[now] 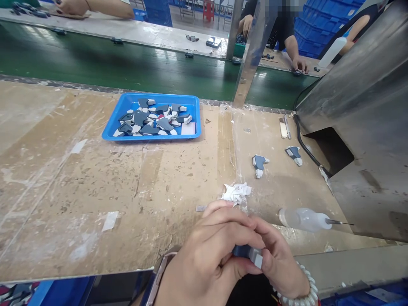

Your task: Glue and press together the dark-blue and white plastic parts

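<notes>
Pale beaded wrist bracelet [313,284]

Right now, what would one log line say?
left hand: holds dark-blue piece | right hand: holds same piece | blue tray: similar pieces inside | bottle beside right hand: lying down

The blue-gray piece [241,251] is held partly covered, pale end [256,257] showing.

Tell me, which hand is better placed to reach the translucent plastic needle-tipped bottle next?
Probably the right hand: the bottle lies on its side close by it, farther from the left hand. Both hands hold a small blue-grey-and-white piece.
</notes>
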A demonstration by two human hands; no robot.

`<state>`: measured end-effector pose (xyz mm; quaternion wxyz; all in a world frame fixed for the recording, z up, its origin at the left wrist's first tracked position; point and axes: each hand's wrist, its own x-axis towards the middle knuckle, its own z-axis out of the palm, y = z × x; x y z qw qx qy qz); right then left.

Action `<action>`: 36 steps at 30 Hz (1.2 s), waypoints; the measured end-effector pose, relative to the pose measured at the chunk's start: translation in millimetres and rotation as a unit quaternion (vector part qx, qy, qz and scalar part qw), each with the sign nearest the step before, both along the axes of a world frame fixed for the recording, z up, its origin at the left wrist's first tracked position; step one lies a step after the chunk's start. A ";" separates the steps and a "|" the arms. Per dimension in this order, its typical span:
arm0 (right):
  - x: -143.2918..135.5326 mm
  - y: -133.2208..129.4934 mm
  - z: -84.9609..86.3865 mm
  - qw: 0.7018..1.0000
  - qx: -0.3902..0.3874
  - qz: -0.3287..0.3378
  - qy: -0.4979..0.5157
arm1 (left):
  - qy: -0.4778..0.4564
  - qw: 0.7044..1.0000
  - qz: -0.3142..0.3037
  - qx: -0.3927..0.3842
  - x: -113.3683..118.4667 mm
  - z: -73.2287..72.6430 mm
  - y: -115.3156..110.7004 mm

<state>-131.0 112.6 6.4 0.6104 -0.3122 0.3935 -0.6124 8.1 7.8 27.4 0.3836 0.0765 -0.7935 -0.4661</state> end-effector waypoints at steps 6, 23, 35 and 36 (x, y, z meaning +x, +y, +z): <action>-1.4 -7.7 5.4 0.999 0.026 0.035 -0.024 | -0.028 0.999 -0.023 0.001 2.9 5.6 -1.8; -1.1 0.4 -0.2 0.991 -0.050 0.057 -0.114 | 0.044 0.996 -0.032 0.067 -0.1 -0.4 -0.1; 0.0 -7.3 6.1 0.991 0.011 0.063 -0.118 | -0.011 0.995 -0.062 0.073 2.3 3.3 -0.1; -0.9 -8.9 6.8 0.991 0.016 0.071 -0.114 | -0.022 0.995 -0.063 0.074 2.8 3.3 -0.5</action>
